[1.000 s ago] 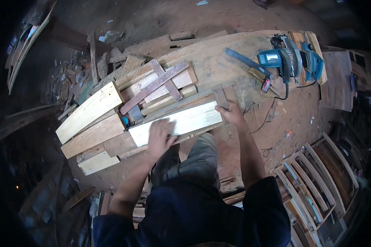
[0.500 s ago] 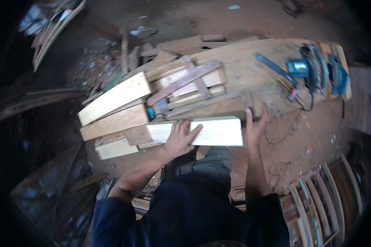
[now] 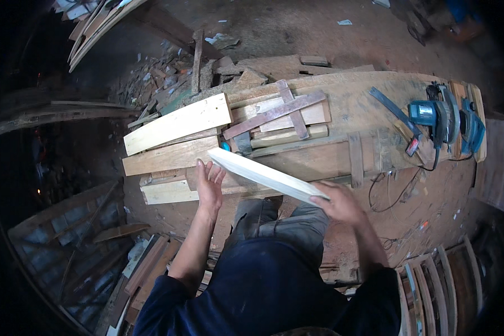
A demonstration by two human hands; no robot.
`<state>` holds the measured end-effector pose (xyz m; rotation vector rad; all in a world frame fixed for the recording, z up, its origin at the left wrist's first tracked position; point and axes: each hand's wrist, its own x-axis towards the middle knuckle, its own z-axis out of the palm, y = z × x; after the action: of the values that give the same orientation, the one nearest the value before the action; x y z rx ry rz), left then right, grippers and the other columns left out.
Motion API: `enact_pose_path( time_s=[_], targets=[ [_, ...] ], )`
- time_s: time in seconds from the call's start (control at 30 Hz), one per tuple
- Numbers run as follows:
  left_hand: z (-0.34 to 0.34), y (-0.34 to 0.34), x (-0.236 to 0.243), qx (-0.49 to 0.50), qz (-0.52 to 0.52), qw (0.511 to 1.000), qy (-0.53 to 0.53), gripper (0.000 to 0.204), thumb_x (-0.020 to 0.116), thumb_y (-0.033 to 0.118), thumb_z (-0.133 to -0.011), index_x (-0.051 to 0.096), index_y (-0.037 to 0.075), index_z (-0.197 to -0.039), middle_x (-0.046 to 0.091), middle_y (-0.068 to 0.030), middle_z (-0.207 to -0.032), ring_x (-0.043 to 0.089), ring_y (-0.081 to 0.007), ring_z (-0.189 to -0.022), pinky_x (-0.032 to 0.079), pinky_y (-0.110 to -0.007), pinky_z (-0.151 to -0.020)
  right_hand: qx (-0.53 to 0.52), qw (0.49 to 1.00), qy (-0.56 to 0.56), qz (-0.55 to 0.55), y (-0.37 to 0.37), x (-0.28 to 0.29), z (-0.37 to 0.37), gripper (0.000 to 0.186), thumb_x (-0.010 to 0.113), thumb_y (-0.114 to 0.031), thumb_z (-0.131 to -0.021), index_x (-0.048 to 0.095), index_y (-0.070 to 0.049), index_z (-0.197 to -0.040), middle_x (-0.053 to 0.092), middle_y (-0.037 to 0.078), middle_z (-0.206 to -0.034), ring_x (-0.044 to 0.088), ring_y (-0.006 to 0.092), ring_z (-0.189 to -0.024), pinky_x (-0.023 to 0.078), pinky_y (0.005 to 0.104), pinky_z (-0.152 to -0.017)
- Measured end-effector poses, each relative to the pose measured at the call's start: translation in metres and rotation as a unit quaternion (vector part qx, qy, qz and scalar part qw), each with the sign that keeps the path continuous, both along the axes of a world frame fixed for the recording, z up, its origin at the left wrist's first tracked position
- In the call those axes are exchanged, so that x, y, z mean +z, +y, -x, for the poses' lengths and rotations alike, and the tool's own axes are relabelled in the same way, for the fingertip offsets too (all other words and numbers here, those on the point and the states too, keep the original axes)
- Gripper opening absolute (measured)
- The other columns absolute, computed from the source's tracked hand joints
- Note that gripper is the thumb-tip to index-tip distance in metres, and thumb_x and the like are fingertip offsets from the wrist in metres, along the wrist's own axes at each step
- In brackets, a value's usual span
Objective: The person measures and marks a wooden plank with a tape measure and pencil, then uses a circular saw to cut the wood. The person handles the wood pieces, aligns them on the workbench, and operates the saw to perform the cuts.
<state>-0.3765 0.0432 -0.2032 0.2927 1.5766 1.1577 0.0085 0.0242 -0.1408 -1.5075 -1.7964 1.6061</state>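
Note:
A pale wooden board is held aslant above the near edge of the workbench, turned so that a narrow side shows. My right hand is closed around its right end, thumb on top. Beside the board's left end is my left hand, its fingers apart and gripping nothing; whether a fingertip touches the wood I cannot tell. Left of it, on the bench, a light board lies over a browner board. Two dark strips joined in a cross lie on other pieces behind the held board.
A blue-green circular saw and another blue-green power tool stand on the right of the workbench. A dark flat bar lies beside them. Wood scraps are heaped behind, and a cable loops on the ground.
My right hand has taken hold of the board's right end. My left hand has come off its face and moved left. The board has tipped onto a slant, its left end farther away.

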Motion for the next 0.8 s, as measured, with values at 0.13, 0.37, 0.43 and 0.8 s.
enact_pose_path(
  time_s=[0.13, 0.37, 0.43, 0.8],
  targets=[
    [0.032, -0.032, -0.066, -0.130, 0.056, 0.986, 0.091, 0.055, 0.055, 0.044, -0.105, 0.055, 0.003, -0.141, 0.066, -0.0068, -0.110, 0.065, -0.0200, -0.096, 0.054, -0.038, -0.088, 0.130, 0.981, -0.121, 0.079, 0.028, -0.034, -0.054, 0.042, 0.068, -0.035, -0.096, 0.069, -0.007, -0.127, 0.070, 0.024, -0.117, 0.067, 0.0385, -0.112, 0.051, 0.0466, -0.097],
    [0.003, 0.059, -0.074, -0.538, 0.009, 0.618, 0.573, 0.028, 0.056, 0.018, -0.100, 0.073, -0.001, -0.111, 0.074, -0.0221, -0.106, 0.074, -0.0326, -0.097, 0.060, -0.043, -0.083, 0.130, 0.951, -0.274, -0.059, 0.065, -0.068, -0.051, 0.039, 0.065, -0.032, -0.096, 0.070, -0.005, -0.125, 0.065, 0.024, -0.124, 0.062, 0.0406, -0.116, 0.048, 0.0488, -0.100],
    [0.006, 0.075, -0.104, -0.629, 0.108, 0.483, 0.599, 0.026, 0.054, 0.014, -0.098, 0.074, 0.001, -0.109, 0.075, -0.0195, -0.106, 0.075, -0.0322, -0.099, 0.061, -0.043, -0.082, 0.139, 0.936, -0.299, -0.125, 0.070, -0.061, -0.037, 0.037, 0.066, -0.028, -0.096, 0.070, -0.002, -0.123, 0.064, 0.022, -0.124, 0.061, 0.0389, -0.116, 0.048, 0.0460, -0.101],
    [0.011, 0.111, -0.085, -0.644, 0.053, 0.513, 0.566, 0.027, 0.052, 0.013, -0.097, 0.060, 0.003, -0.121, 0.070, -0.0208, -0.113, 0.072, -0.0389, -0.095, 0.058, -0.048, -0.081, -0.179, 0.984, -0.022, 0.009, 0.000, -0.044, -0.015, 0.036, 0.068, -0.022, -0.098, 0.066, 0.000, -0.127, 0.068, 0.017, -0.120, 0.067, 0.0298, -0.109, 0.052, 0.0381, -0.095]
  ],
)
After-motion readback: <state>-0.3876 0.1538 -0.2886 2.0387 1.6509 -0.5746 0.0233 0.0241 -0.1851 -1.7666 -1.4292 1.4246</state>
